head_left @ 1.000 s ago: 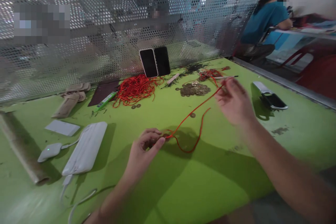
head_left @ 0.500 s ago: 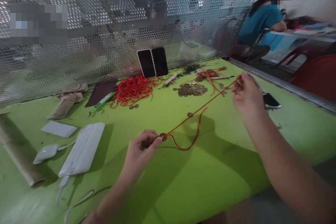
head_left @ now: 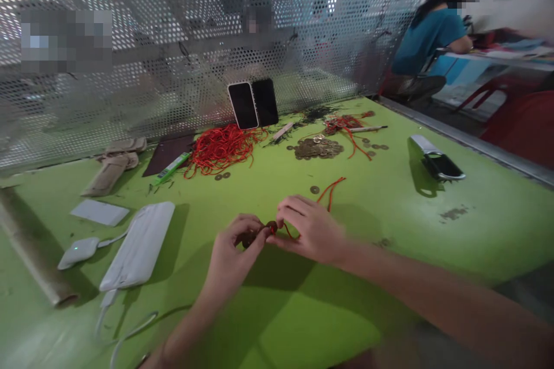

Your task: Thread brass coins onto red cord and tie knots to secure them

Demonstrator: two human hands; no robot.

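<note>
My left hand [head_left: 236, 248] is closed on several dark round coins [head_left: 272, 227] near the middle of the green table. Right beside it, my right hand [head_left: 309, 228] pinches the red cord [head_left: 291, 233] close to the coins, fingertips nearly touching those of the left. The cord passes behind the right hand, and its loose ends show beyond the knuckles. One single coin [head_left: 314, 189] lies flat just past the hands. Farther back is a pile of coins [head_left: 318, 148], with a heap of red cords [head_left: 220, 149] to its left.
Two phones [head_left: 243, 105] lean on the perforated metal screen [head_left: 173, 69]. A white power bank [head_left: 137, 246] and a tube [head_left: 38, 248] lie at left, a green cutter [head_left: 172, 168] behind. At right rests a silver-black object [head_left: 442, 166]. A person [head_left: 433, 40] sits beyond.
My right hand has come down and left from the far right to the coins at my left hand. The stretched cord is now slack, and the silver-black object is uncovered.
</note>
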